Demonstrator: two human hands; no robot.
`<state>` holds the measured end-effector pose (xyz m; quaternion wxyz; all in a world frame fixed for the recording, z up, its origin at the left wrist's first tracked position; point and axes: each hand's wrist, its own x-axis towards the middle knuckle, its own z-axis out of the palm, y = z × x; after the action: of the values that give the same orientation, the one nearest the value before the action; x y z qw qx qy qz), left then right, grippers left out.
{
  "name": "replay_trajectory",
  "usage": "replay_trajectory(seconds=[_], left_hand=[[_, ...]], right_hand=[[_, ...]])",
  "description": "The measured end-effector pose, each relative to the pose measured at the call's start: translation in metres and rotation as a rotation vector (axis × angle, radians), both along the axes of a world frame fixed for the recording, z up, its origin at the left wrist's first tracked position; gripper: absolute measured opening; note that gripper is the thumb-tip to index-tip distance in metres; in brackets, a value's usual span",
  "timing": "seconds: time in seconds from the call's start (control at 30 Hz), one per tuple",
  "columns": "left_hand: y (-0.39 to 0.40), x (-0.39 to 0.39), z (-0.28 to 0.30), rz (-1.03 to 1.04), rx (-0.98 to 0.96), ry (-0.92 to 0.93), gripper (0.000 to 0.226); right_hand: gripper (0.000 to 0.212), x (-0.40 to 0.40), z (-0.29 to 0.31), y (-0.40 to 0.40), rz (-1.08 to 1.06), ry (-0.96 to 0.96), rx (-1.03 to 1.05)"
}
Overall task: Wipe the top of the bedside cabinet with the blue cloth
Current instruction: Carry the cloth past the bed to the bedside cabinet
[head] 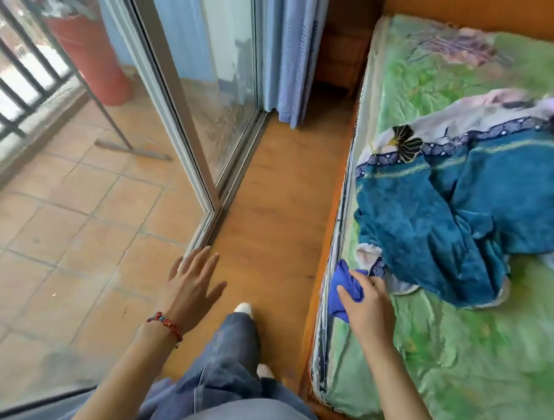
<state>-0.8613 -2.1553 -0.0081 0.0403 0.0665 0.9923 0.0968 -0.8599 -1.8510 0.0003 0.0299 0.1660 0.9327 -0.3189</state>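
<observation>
Head view: the blue cloth (345, 290) is gripped at the near edge of the bed (454, 366).

The cloth is bunched in the curled fingers of the right hand (365, 307), over the mattress edge beside a teal blanket (446, 226). The left hand (191, 284) is held spread and empty above the wooden floor (280, 193). The bedside cabinet (342, 51) is seen far ahead, well apart from the cloth.

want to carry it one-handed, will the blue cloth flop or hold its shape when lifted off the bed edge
Probably floppy: the blue cloth bunches and folds under the right hand and droops over the bed edge. Likely light, since it looks thin. It shouldn't roll or slip much on the soft sheet.
</observation>
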Motion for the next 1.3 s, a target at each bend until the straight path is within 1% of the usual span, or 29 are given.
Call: replay_trajectory(seconds=[0.13, 0.33, 0.5, 0.7, 0.87, 1.03, 1.13, 1.3], left_hand=[[-0.005, -0.076, -0.004, -0.054, 0.013, 0.008, 0.075], [-0.023, -0.207, -0.004, -0.159, -0.002, -0.008, 0.072], [-0.037, -0.312, 0.005, -0.188, -0.005, -0.015, 0.075], [-0.028, -0.414, 0.012, -0.228, -0.007, -0.04, 0.074], [-0.006, -0.494, 0.001, -0.239, 0.008, -0.054, 0.078], [0.03, -0.587, -0.008, -0.226, 0.014, -0.052, 0.077], [0.055, -0.644, -0.003, -0.206, 0.023, -0.049, 0.077], [0.093, -0.733, 0.009, -0.185, 0.034, -0.024, 0.072]], right_hand=[[0.036, -0.053, -0.006, 0.0, -0.089, 0.011, -0.002], [0.033, -0.163, -0.004, -0.014, -0.188, 0.025, 0.006], [0.033, -0.255, 0.008, -0.031, -0.214, 0.06, 0.006], [0.033, -0.343, 0.018, -0.03, -0.214, 0.026, 0.008], [0.035, -0.42, 0.014, -0.006, -0.201, 0.021, 0.024], [0.035, -0.515, 0.002, 0.035, -0.187, 0.026, 0.03], [0.037, -0.578, 0.003, 0.064, -0.17, -0.002, 0.021], [0.037, -0.677, 0.018, 0.103, -0.138, 0.007, 0.047]])
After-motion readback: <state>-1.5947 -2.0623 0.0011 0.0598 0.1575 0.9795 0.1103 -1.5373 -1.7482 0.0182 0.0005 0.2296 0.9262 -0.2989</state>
